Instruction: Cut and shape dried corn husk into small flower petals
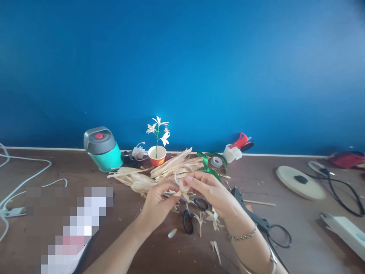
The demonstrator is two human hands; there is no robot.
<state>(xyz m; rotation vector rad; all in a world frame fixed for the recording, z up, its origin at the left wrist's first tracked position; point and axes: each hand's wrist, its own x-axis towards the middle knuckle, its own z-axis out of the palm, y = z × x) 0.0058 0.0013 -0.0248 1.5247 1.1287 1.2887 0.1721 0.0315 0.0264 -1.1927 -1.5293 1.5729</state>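
My left hand (158, 203) and my right hand (209, 192) meet over the middle of the table, their fingers closed on a pale husk flower (184, 191) with pointed petals. A thin white curved strip rises above it. Behind my hands lies a pile of dried corn husks (137, 179). Just below them are black-handled scissors (188, 222), partly covered by my hands. Two more husk flowers (213, 218) rest near my right wrist. A dark glue gun (248, 211) lies beside my right forearm, which hides part of it.
At the wall, a red-and-white paper cup (157, 156) holds a white flower stem. Left of it stands a teal container (107, 154). Green ribbon and a tape roll (216, 162) lie behind my right hand. Rightward are a round lid (288, 182), black cable (349, 182) and white box (346, 232).
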